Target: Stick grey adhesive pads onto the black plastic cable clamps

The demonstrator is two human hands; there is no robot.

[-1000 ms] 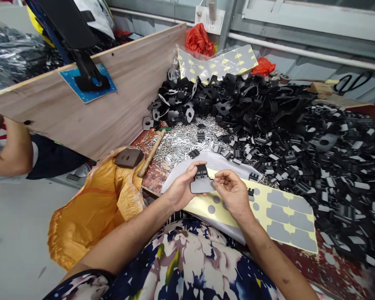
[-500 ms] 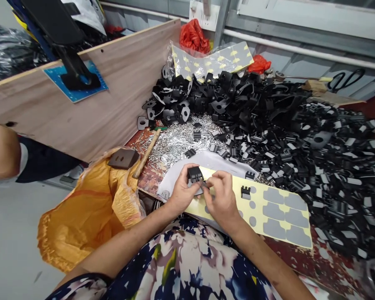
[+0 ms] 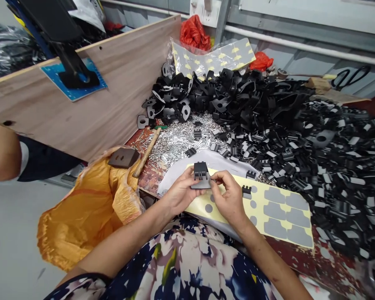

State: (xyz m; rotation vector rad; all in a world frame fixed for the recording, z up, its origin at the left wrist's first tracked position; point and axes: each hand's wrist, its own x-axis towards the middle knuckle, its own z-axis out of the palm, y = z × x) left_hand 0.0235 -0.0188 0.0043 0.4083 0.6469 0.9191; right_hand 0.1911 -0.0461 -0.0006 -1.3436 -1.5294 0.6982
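My left hand (image 3: 178,193) is closed on a black plastic hinge part (image 3: 201,171) with knuckle-like teeth and a flat grey lower plate. It holds the part just above the yellow sheet. My right hand (image 3: 228,193) pinches the right edge of that grey plate between thumb and fingers; whether anything small is also in the pinch is hidden. Beneath the hands lies the yellow backing sheet (image 3: 259,225) with grey stickers, some round and some larger. Another small black hinge piece (image 3: 246,191) rests on this sheet, right of my right hand. A grey cloth (image 3: 175,173) lies under the sheet.
Metal pins (image 3: 171,143) lie heaped ahead, beside a wooden-handled tool (image 3: 146,153). Piles of black parts (image 3: 300,166) cover the right and back. A wooden board (image 3: 118,79) stands left, above an orange sack (image 3: 71,221) and brown block (image 3: 123,157). Another person's arm (image 3: 3,152) shows far left.
The hinge part has turned so its toothed side and grey plate show more fully. My right hand has shifted slightly right, to the plate's edge. My left fingers have moved lower around it.
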